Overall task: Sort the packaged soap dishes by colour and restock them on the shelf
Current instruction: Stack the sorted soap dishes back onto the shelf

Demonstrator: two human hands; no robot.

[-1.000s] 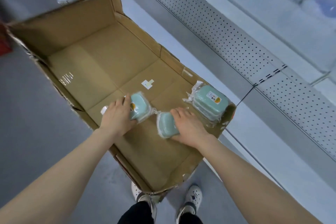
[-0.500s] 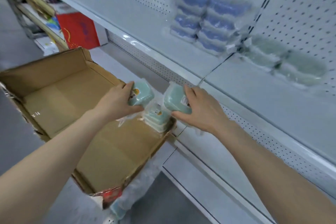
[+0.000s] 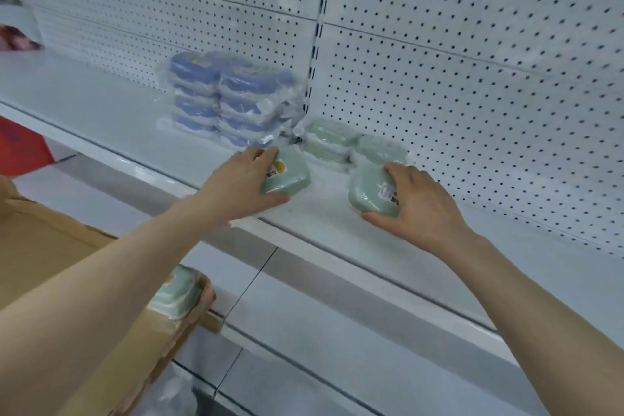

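A green dish (image 3: 287,176) is gripped by the left hand (image 3: 241,184), another (image 3: 371,191) by the right hand (image 3: 417,203), over a white shelf (image 3: 101,118) backed by pegboard (image 3: 472,61).

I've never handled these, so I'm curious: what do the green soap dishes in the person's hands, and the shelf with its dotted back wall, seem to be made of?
The green soap dish in the left hand and the one in the right hand look like matte moulded plastic with rounded corners, sealed in glossy clear film that crinkles and glints. The shelf and pegboard back wall look like white painted metal, smooth, with punched holes; that is a guess.
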